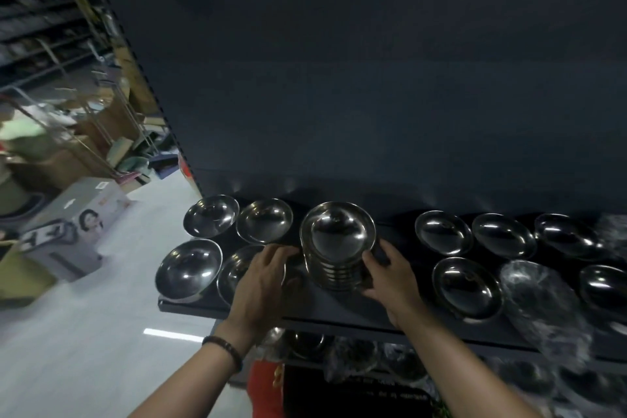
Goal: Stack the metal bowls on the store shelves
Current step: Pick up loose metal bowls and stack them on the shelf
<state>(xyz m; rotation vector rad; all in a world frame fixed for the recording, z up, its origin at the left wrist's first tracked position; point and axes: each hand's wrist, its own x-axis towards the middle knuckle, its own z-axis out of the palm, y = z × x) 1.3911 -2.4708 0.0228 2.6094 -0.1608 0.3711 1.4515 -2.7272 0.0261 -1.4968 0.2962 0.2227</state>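
On the shelf, among loose bowls, stands the stack of metal bowls, right grip curled against its side, left grip just beside, hold unclear; likely heavy, stiff, slick steel, best cupped low from both sides

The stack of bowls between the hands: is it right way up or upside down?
Right way up: the stack of bowls shows the top bowl's shiny hollow inside, with rims layered below.
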